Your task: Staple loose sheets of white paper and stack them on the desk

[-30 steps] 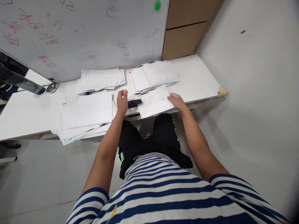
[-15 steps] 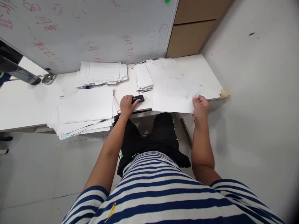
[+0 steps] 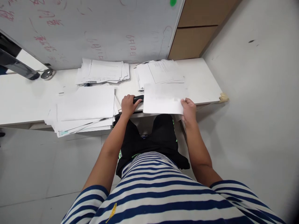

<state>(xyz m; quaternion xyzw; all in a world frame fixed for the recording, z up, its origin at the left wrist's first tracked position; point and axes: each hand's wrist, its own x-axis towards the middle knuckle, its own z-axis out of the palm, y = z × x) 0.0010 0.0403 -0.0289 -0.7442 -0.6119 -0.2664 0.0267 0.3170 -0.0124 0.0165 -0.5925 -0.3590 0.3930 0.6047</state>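
Near the front edge of the white desk, my left hand (image 3: 128, 105) is closed around a black stapler (image 3: 138, 99), whose front end points right. My right hand (image 3: 189, 109) pinches the lower right corner of a white sheet of paper (image 3: 163, 101). The sheet's left edge reaches the stapler's tip and covers part of it; whether it lies between the jaws I cannot tell. Behind the sheet lies a pile of printed papers (image 3: 163, 71), partly overlapped by it. To the left of my left hand, a stack of papers (image 3: 87, 104) overhangs the desk's front edge.
Another paper pile (image 3: 105, 71) lies at the back of the desk (image 3: 198, 73), against a whiteboard (image 3: 105, 28) with red writing. A computer mouse (image 3: 48, 74) sits at the left. Brown boxes (image 3: 193, 40) stand behind the right end, beside a white wall (image 3: 257, 109).
My right hand has moved left with the sheet, bringing its left edge up to the stapler's tip. My left hand stays on the stapler. The view has shifted slightly.
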